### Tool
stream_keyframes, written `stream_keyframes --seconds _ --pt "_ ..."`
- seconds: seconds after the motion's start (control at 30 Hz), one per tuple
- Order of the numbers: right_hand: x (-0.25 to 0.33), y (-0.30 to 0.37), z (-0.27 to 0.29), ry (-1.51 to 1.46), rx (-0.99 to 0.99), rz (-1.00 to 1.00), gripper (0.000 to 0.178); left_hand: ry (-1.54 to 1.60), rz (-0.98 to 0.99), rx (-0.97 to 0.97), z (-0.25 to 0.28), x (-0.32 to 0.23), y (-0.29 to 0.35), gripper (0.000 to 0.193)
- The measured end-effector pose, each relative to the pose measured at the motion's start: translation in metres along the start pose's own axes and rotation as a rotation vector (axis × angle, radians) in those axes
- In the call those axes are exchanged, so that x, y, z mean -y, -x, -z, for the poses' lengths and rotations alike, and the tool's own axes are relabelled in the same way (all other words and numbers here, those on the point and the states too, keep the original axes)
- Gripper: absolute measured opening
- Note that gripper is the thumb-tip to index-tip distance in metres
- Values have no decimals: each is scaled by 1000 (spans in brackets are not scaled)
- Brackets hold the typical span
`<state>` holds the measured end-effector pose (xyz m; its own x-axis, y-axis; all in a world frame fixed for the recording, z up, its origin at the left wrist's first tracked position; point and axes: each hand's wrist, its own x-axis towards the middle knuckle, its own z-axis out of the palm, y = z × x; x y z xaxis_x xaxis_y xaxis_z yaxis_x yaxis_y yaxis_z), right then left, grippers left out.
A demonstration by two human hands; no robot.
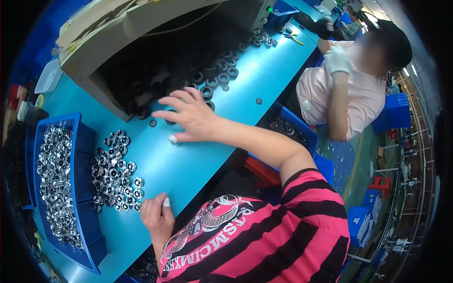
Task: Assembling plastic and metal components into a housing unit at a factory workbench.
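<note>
My right hand (pixel 191 118) reaches over the turquoise table with its fingers spread, nothing visible in them, and a white cover on the thumb tip. Its fingertips are at the near edge of a heap of black rings (pixel 207 92), and a small black round piece (pixel 152 123) lies beside them. My left hand (pixel 158 217) rests by the table's near edge with fingers curled in and a white cover on the thumb. What it holds, if anything, is hidden. Right beside it lies a loose spread of shiny silver parts with dark centres (pixel 113 174).
A blue bin (pixel 87 188) full of silver parts stands at the left. A large pale housing (pixel 89 70) with a dark opening overhangs the ring heap. Yellow-handled pliers (pixel 296 39) lie at the far end. At the right sits a co-worker in a pale shirt (pixel 316 89) and white gloves.
</note>
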<state>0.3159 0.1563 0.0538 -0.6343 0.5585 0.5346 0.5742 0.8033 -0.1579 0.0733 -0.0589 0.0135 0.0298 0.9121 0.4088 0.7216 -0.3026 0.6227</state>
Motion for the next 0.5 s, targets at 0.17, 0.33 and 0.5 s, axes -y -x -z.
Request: stream_keyframes --seconds 0.17,0.33,0.5 --pt "-22 31 -21 116 62 -101 57 1 -38 2 2 -2 -1 14" --pt "-50 8 -30 132 107 -49 46 -16 -10 -2 1 -3 -4 14" --pt "-71 -14 -39 196 -40 123 28 -8 -14 -21 -2 -3 -5 14"
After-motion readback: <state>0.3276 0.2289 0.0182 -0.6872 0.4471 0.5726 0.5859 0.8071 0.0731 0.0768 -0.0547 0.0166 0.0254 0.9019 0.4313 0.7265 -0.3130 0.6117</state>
